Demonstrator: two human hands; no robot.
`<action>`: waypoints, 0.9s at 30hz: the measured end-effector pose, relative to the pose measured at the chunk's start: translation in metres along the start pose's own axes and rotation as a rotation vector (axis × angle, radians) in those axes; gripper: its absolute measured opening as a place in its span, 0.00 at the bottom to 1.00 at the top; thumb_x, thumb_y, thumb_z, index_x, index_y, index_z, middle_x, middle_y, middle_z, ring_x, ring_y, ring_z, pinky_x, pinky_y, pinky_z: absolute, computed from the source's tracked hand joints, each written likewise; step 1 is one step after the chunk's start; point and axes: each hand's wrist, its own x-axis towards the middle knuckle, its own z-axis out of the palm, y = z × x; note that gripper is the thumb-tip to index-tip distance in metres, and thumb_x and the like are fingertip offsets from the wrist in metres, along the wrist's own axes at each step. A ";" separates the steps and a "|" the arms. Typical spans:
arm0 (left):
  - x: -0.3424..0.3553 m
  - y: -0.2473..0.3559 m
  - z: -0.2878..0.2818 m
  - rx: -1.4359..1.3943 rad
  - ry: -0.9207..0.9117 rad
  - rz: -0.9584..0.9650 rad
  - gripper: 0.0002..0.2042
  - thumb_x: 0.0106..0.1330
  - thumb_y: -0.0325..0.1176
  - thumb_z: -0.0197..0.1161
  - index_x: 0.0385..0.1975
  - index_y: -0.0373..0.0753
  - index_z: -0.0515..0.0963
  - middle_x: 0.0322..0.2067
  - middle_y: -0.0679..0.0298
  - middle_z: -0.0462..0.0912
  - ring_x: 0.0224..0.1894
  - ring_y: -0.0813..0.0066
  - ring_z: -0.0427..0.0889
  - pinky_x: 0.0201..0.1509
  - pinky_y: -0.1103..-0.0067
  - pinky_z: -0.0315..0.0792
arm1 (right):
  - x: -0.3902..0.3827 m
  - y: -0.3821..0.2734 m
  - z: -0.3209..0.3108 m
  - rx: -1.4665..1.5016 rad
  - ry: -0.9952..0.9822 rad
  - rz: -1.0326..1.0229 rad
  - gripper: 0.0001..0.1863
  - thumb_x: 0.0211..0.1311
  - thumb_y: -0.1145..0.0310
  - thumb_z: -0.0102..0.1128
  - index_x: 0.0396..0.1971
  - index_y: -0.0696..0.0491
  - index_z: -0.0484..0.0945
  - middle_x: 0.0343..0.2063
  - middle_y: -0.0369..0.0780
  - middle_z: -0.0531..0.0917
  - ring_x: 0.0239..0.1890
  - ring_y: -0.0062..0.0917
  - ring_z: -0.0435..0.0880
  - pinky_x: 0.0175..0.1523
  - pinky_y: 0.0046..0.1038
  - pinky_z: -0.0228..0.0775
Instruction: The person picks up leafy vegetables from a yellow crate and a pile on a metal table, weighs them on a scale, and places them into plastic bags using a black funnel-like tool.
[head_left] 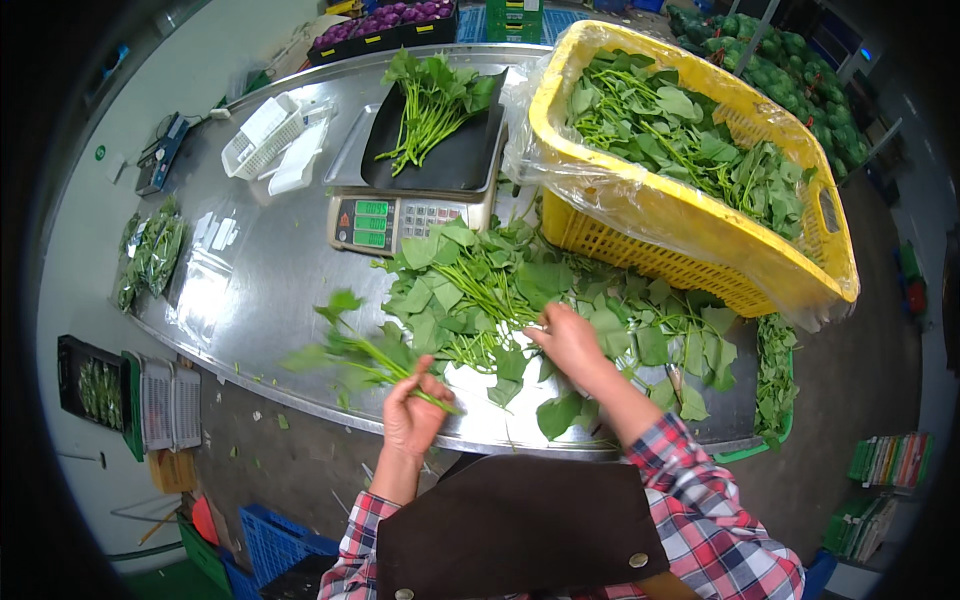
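Down at the lower middle of the frame, my left hand (pixel 412 412) is curled shut around a small bunch of leafy stems (pixel 352 352), thin green stalks with soft, floppy heart-shaped leaves fanning out to the left over the table edge. A bit to the right, my right hand (pixel 570 340) lies palm-down on the loose pile of greens (pixel 520 295), fingers pressed in among the stalks; can't honestly tell if it's pinching anything or just resting there. The pile is a messy spread of the same matte leaves and skinny stems across the centre of the frame.

All of it sits on a curved metal table (pixel 270 270), dull brushed steel, scattered with torn leaf bits. Just above the pile there's a digital scale (pixel 395 218) with a flat black tray (pixel 455 150) on top, and another bundle of stems (pixel 432 100) lies on that tray. Upper right, touching the pile, is a big yellow plastic crate (pixel 690 215) with latticed sides and a crinkly clear liner, heaped with more leaves. Upper left has white slotted plastic baskets (pixel 262 135), and at mid left some clear bags of greens (pixel 150 255) lie flat and shiny. My plaid sleeves and brown apron (pixel 520 530) fill the bottom.
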 end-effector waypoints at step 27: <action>-0.011 -0.028 -0.002 0.305 0.044 -0.048 0.13 0.66 0.41 0.45 0.37 0.38 0.69 0.26 0.61 0.77 0.12 0.83 0.61 0.08 0.88 0.50 | -0.050 -0.044 0.039 1.248 -0.797 0.443 0.29 0.62 0.46 0.39 0.42 0.61 0.69 0.39 0.43 0.76 0.39 0.24 0.76 0.46 0.25 0.68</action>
